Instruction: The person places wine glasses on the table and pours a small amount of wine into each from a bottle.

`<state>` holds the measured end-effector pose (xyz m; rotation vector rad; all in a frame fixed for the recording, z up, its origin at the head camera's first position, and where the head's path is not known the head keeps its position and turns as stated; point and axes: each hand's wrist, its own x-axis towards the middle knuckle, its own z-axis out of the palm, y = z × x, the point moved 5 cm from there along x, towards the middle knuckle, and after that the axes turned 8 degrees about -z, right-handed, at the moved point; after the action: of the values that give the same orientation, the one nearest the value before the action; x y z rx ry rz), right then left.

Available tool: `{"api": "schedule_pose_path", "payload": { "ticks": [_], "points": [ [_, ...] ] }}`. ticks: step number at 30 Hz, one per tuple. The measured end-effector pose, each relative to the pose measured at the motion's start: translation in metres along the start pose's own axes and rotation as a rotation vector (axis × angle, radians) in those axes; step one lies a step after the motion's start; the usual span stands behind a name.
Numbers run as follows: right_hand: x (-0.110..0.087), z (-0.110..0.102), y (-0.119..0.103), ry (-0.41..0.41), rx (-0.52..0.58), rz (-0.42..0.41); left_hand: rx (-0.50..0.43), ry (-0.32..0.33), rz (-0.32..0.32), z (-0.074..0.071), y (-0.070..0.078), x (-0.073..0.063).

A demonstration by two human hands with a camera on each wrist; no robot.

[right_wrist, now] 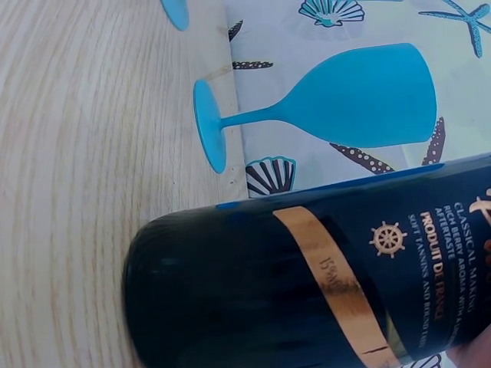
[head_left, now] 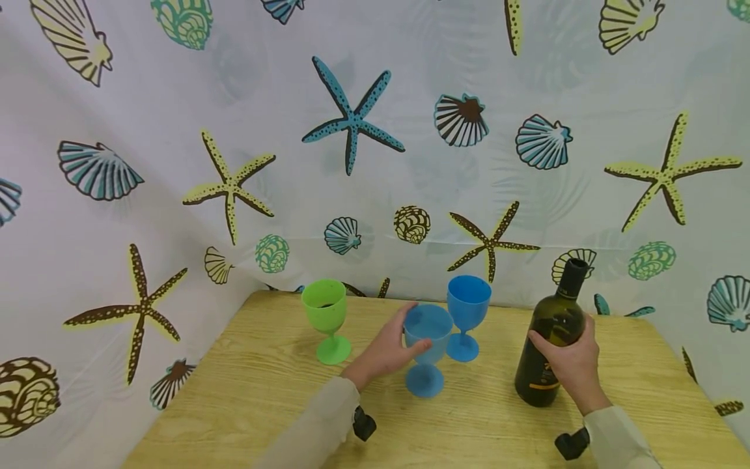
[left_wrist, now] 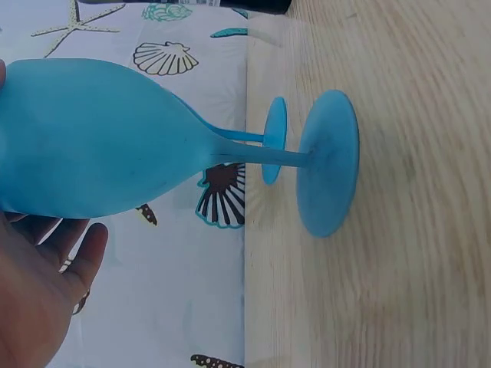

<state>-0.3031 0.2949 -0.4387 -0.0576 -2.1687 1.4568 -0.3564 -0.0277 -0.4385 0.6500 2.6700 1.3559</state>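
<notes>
My left hand holds a pale blue plastic goblet by its bowl, thumb on the near side and fingers round the far side. In the left wrist view this goblet shows its stem and round foot, the foot close over the wooden table. My right hand grips a dark wine bottle round its upper body. The bottle is uncapped and stands nearly upright, leaning slightly right. In the right wrist view the bottle shows its base and a dark label with an orange band.
A darker blue goblet stands just behind the pale one, between it and the bottle. Further left is a green goblet with dark liquid inside. A shell-and-starfish curtain hangs behind the wooden table.
</notes>
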Motion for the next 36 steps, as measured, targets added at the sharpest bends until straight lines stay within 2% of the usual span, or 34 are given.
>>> {"api": "schedule_pose_path", "payload": {
  "ticks": [7, 15, 24, 30, 36],
  "points": [
    [-0.001, 0.001, -0.001, -0.002, -0.02, -0.004, -0.03, -0.032, -0.006, 0.012, 0.008, -0.002],
    [-0.004, 0.004, -0.002, 0.014, -0.003, -0.021, -0.086, -0.012, -0.012, 0.02, 0.014, -0.005],
    [-0.01, 0.007, -0.01, 0.018, -0.017, -0.054, -0.108, -0.004, -0.011, 0.026, 0.018, -0.006],
    [-0.012, 0.006, -0.015, 0.022, -0.055, -0.115, -0.117, -0.005, -0.025, 0.029, 0.021, -0.006],
    [-0.012, 0.003, -0.022, 0.004, -0.147, -0.247, -0.115, -0.009, -0.031, 0.028, 0.023, -0.007]
  ]
}}
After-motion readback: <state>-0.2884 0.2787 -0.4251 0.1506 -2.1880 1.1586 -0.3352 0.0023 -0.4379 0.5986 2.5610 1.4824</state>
